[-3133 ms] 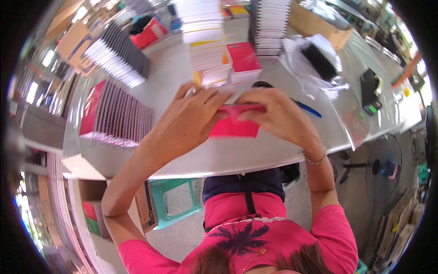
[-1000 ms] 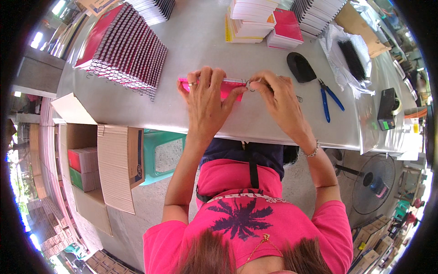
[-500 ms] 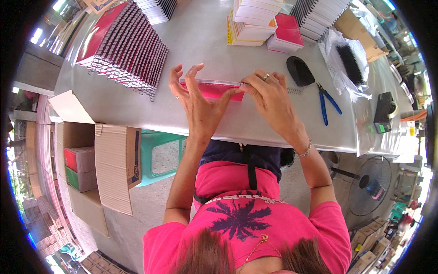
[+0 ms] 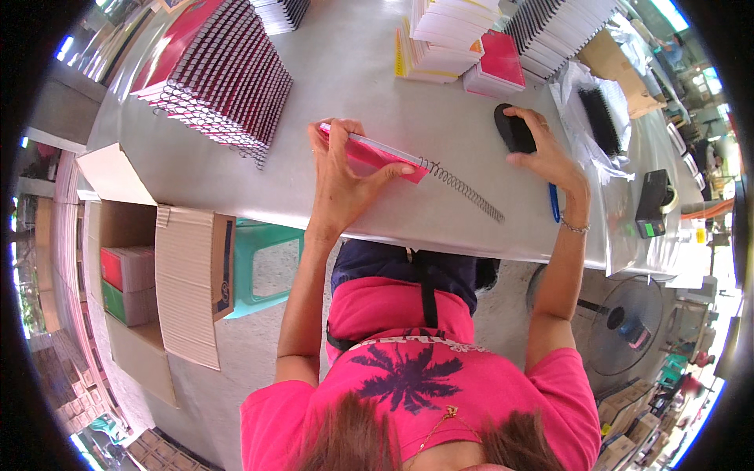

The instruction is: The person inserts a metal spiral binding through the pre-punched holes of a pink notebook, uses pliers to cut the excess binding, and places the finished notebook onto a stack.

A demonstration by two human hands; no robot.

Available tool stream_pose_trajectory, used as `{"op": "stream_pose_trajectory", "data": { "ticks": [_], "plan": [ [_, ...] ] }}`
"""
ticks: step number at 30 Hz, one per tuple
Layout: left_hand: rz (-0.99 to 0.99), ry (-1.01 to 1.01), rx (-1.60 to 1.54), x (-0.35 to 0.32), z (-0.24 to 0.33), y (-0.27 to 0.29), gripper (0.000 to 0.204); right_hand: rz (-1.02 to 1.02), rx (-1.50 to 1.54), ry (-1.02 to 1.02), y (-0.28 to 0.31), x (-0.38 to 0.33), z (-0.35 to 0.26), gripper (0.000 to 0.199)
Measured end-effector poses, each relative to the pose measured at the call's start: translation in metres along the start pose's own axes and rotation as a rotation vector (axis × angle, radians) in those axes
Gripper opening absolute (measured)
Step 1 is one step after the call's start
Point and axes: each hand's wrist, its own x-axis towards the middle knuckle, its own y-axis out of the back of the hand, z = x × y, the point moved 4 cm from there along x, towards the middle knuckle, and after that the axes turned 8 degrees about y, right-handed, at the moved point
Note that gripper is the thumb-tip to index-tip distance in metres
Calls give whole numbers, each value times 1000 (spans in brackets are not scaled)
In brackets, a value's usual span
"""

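My left hand (image 4: pixel 343 169) is closed around a small red notebook (image 4: pixel 369 155), its thumb pressed on the cover near the right end. A dark spiral wire coil (image 4: pixel 471 192) is threaded into that end of the notebook's edge, and its long free part slants down to the right over the table. My right hand (image 4: pixel 554 157) curves around a black rounded object (image 4: pixel 514 129) on the table, fingers over its top and thumb at its lower side. Blue-handled pliers (image 4: pixel 554 202) lie beside and partly under my right wrist.
A tall stack of red spiral notebooks (image 4: pixel 224 82) stands at the left. At the back are white page stacks (image 4: pixel 440 55) and a red-covered stack (image 4: pixel 496 63). Dark coils (image 4: pixel 601 118) lie on white wrapping. A tape dispenser (image 4: pixel 653 206) sits right, an open carton (image 4: pixel 188 282) below left.
My right hand has left the notebook and moved right to the black rounded object. The notebook has tilted, its right end lower, and the coil now shows at full length.
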Motion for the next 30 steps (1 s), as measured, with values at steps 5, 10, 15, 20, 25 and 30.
{"op": "stream_pose_trajectory", "data": {
  "ticks": [5,10,15,20,25,30],
  "plan": [
    [-10,-59,-82,0,-3,-6,80,-41,-72,-275,-16,-13,-3,60],
    [-40,-66,-86,1,6,-15,84,184,-191,-67,-33,2,-6,54],
    [-32,-43,-77,0,6,-13,86,30,999,-186,-42,5,-16,59],
    [-21,-30,-95,1,0,-15,87,-225,1039,143,-40,-2,-46,62],
    [5,-45,-87,5,-1,-13,85,-143,805,56,-29,-2,-90,52],
    [-4,-52,-71,4,-4,-11,85,-136,492,-152,-41,9,-84,39]
  ]
}}
